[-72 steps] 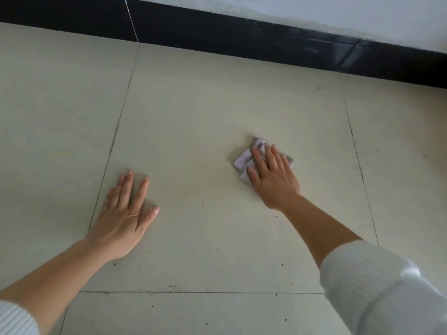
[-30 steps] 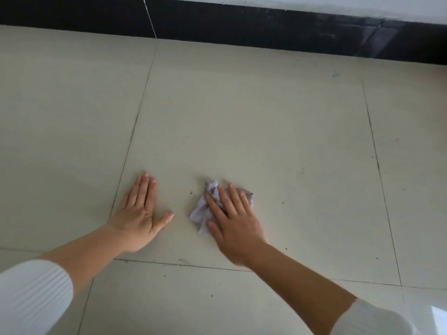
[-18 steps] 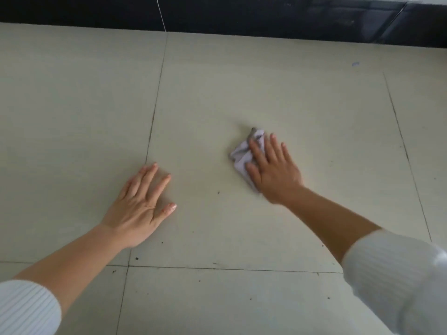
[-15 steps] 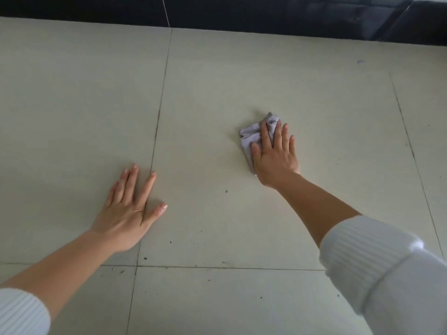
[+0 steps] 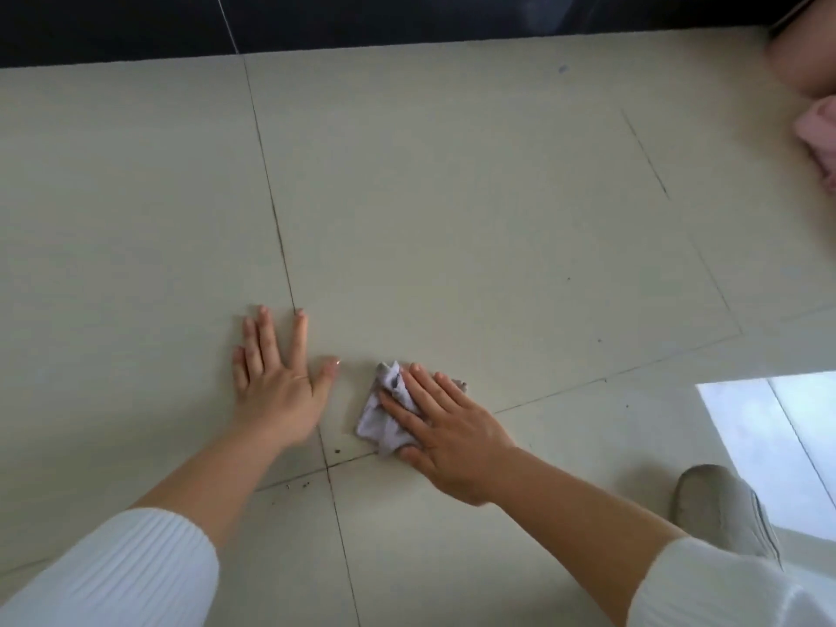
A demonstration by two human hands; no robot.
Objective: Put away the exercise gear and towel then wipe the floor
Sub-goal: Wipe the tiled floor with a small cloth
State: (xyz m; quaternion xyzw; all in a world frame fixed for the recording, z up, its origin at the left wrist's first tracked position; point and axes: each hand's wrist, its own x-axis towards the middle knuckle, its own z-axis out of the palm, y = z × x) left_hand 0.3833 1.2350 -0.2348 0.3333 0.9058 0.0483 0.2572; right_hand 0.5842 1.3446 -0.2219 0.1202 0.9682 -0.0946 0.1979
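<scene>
My right hand (image 5: 445, 434) lies flat on a crumpled pale lilac cloth (image 5: 384, 414) and presses it onto the cream tiled floor (image 5: 452, 210). The cloth sticks out to the left of my fingers, just above a tile joint. My left hand (image 5: 276, 375) rests palm down on the floor a short way to the cloth's left, fingers spread, holding nothing. Small dark crumbs (image 5: 337, 451) lie by the joint between the two hands.
A black skirting (image 5: 407, 15) runs along the far edge of the floor. A pink cloth (image 5: 821, 133) and a blurred rounded object sit at the far right edge. A grey slipper (image 5: 724, 513) is at the lower right beside a bright patch of light (image 5: 769, 423).
My right hand has dragged the cloth back toward me and to the left, close to my left hand. The view has swung right, bringing the slipper and pink cloth into sight.
</scene>
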